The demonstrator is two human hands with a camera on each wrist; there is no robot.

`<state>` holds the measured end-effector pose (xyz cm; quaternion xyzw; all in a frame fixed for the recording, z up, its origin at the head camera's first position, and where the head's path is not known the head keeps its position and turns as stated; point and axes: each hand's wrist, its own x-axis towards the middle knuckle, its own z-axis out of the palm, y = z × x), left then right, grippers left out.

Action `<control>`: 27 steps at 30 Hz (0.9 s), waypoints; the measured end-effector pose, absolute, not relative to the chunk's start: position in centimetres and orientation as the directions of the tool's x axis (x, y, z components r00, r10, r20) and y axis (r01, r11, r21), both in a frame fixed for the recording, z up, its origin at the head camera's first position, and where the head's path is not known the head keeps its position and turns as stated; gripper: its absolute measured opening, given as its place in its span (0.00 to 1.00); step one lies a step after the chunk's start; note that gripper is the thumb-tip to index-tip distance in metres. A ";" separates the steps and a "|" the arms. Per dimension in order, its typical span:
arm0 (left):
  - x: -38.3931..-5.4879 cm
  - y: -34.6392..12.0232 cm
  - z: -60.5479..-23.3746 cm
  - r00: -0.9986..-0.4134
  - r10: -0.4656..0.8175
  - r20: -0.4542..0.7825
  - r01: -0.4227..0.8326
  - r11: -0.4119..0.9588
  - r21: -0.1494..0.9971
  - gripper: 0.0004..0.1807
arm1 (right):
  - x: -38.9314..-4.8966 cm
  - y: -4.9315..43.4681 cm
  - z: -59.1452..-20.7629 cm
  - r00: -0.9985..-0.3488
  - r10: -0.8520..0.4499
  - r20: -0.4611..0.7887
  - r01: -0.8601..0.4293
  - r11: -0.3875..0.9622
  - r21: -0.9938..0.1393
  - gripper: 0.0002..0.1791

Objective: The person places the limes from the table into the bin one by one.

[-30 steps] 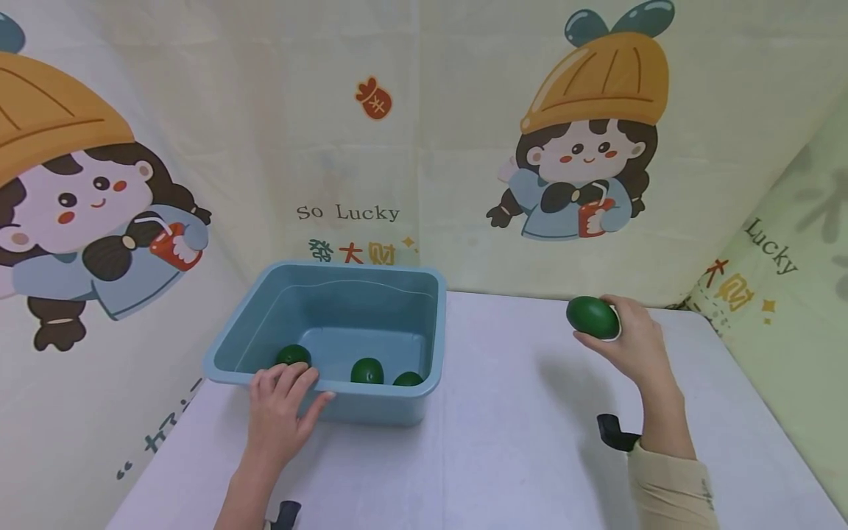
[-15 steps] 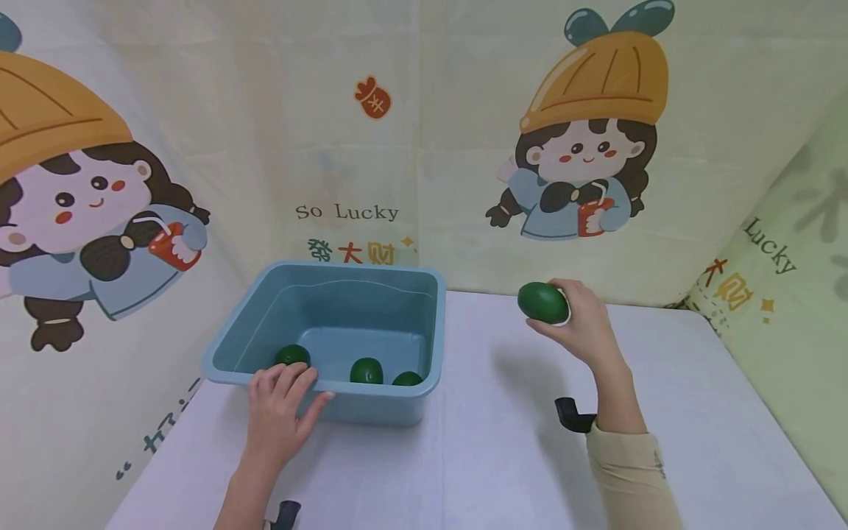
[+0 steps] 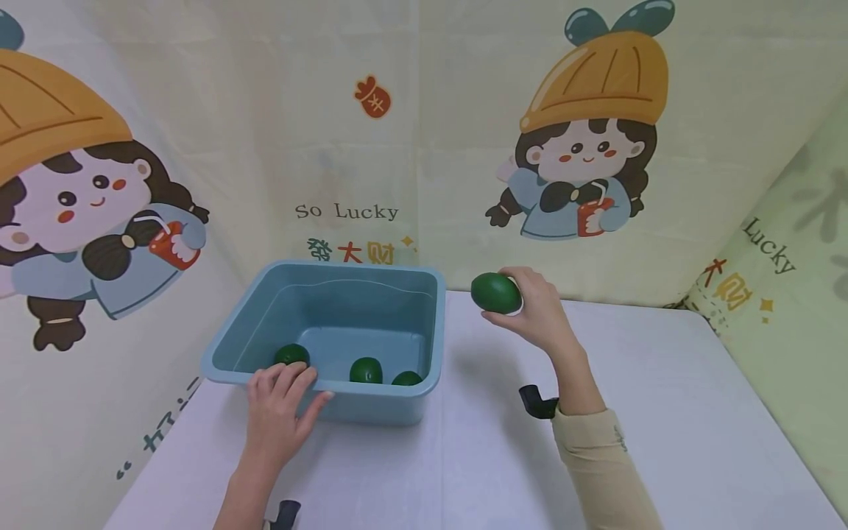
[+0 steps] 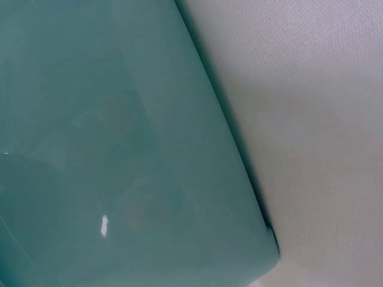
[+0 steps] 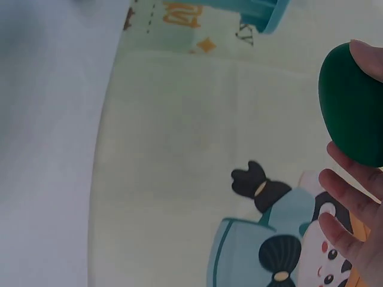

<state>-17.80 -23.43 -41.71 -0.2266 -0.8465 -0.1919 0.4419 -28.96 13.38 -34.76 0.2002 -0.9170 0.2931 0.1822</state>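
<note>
A blue plastic bin (image 3: pixel 371 408) stands on the white table, with several dark green oval fruits inside, one fruit (image 3: pixel 366 370) near the middle of its front wall. My left hand (image 3: pixel 278 408) holds the bin's front rim, fingers bent over it and thumb outside. The left wrist view shows the bin's wall (image 4: pixel 149 179) close up, without the hand. To the right of the bin, my right hand (image 3: pixel 539 305) holds another smooth green oval fruit (image 3: pixel 495 293) above the table, between thumb and fingers. In the right wrist view this fruit (image 5: pixel 353 107) is partly cut off.
A printed cloth (image 3: pixel 464 184) with cartoon figures hangs just behind the table and bin. The white tabletop (image 3: pixel 477 456) stretches right of the bin. A black wrist mount (image 3: pixel 538 403) sticks out beside the right forearm.
My right hand has carried the green oval fruit leftward and slightly upward in the head view, closer to the bin. The left hand and the bin have stayed in place.
</note>
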 end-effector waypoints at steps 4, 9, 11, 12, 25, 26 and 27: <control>-17.8 -23.4 -41.7 -0.504 0.213 0.837 0.553 0.824 0.124 0.27 | -29.3 12.0 -34.4 -0.850 -0.284 0.445 -0.489 0.740 -0.462 0.36; -17.7 -23.4 -41.7 -0.503 0.214 0.838 0.551 0.826 0.120 0.28 | -29.7 10.4 -34.2 -0.847 -0.315 0.428 -0.505 0.727 -0.465 0.36; -17.7 -23.4 -41.8 -0.505 0.215 0.836 0.549 0.827 0.119 0.28 | -29.9 9.8 -34.2 -0.844 -0.327 0.425 -0.513 0.723 -0.463 0.35; -17.7 -23.4 -41.8 -0.505 0.215 0.836 0.548 0.828 0.118 0.28 | -30.0 9.5 -34.1 -0.841 -0.334 0.425 -0.519 0.720 -0.462 0.35; -17.6 -23.3 -41.9 -0.502 0.218 0.837 0.544 0.832 0.109 0.29 | -30.9 6.3 -34.1 -0.822 -0.417 0.387 -0.561 0.708 -0.429 0.34; -17.6 -23.3 -41.9 -0.502 0.219 0.837 0.543 0.833 0.108 0.29 | -31.0 6.1 -34.2 -0.818 -0.422 0.391 -0.567 0.704 -0.426 0.34; -17.6 -23.3 -41.9 -0.502 0.220 0.837 0.543 0.833 0.107 0.29 | -31.1 5.9 -34.2 -0.814 -0.427 0.394 -0.572 0.704 -0.421 0.34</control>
